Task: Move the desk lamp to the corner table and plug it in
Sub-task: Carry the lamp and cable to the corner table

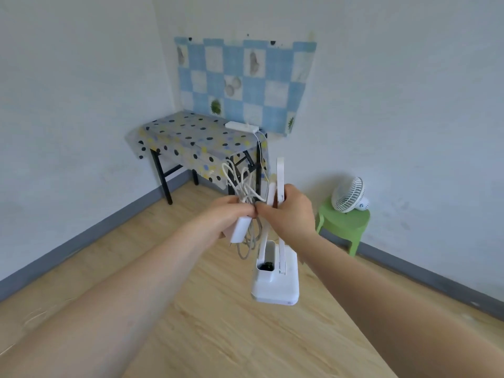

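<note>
A white desk lamp (275,285) hangs in the air above the wooden floor, its folded arm upright. My right hand (290,211) is shut around that arm. My left hand (230,214) grips the lamp's bundled white cord (240,184) and its white plug adapter (240,227), right beside my right hand. Ahead in the room's corner stands the corner table (191,137), covered with a polka-dot cloth. A white power strip (242,127) lies at its back right edge, with a thin cable trailing down.
A green plastic stool (345,227) with a small white fan (350,195) on it stands against the right wall. A blue checked sheet (242,83) hangs on the wall behind the table. Wooden floor lies between me and the table.
</note>
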